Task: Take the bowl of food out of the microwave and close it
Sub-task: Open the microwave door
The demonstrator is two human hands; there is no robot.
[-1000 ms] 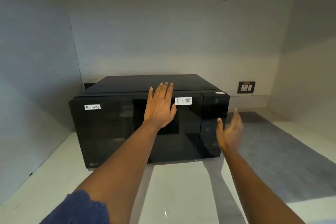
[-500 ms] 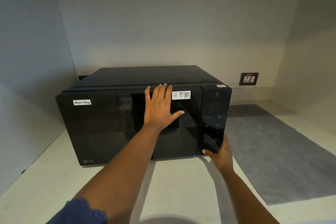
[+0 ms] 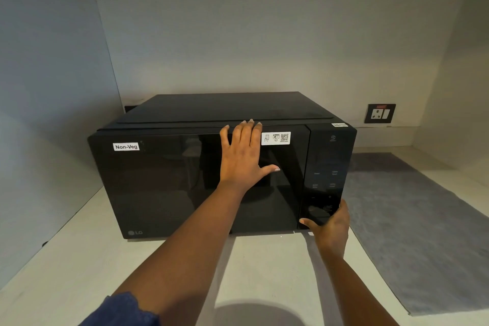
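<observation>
Two hands are laid on the microwave (image 3: pixel 222 164), and neither is closed around anything. The left hand (image 3: pixel 242 157) is spread flat against the glass door (image 3: pixel 185 182), fingers reaching its top edge and thumb splayed to the right; nothing is gripped. The right hand (image 3: pixel 330 225) is cupped loosely at the bottom of the control panel (image 3: pixel 326 167), with the thumb brought across the lowest section, where a door-release button is probably placed; whether it is being pressed cannot be told.

The door is shut, so the bowl of food cannot be seen and is judged to be inside, behind the dark glass. The bowl should be expected to be hot, fairly heavy with its contents and, if ceramic or glass, breakable and smooth; it would best be taken by the rim on both sides and kept level. The door is judged light and stiff, swinging on a hinge at the left, and the oven itself heavy enough to stay put when braced by the flat palm.

A white label reading "Non-Veg" (image 3: pixel 126 146) is stuck at the door's upper left. The "LG" logo (image 3: pixel 135 232) is printed at the lower left. A white sticker (image 3: pixel 275 138) with small pictures and a QR code is fixed beside the left fingers. The panel markings are too faint to be read. The oven stands on a pale worktop (image 3: pixel 79 259), with a grey mat (image 3: pixel 412 233) to the right and a wall socket (image 3: pixel 380 113) behind.
</observation>
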